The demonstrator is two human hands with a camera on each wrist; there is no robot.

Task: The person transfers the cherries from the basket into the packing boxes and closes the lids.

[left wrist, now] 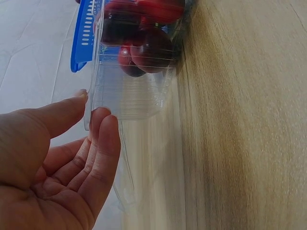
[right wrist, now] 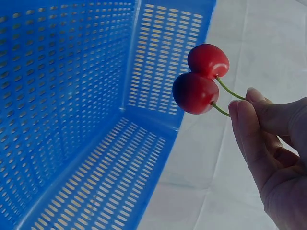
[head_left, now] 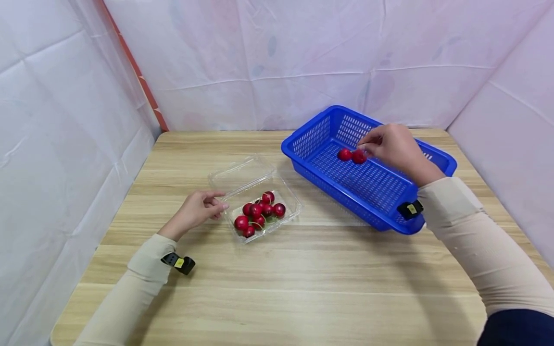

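My right hand pinches the thin green stems of two red cherries between thumb and fingertips, holding them over the blue basket. Both cherries hang side by side below the fingers in the head view. Farther left, a clear plastic clamshell box lies with its lid folded back, and several dark red cherries with stems sit inside. My left hand holds the box's left rim, its thumb and fingers on either side of the edge in the left wrist view.
The wooden table carries the box and the basket, which stands at an angle at the back right. Pale patterned sheets hang behind the table and along both sides. A camera strap is on each wrist.
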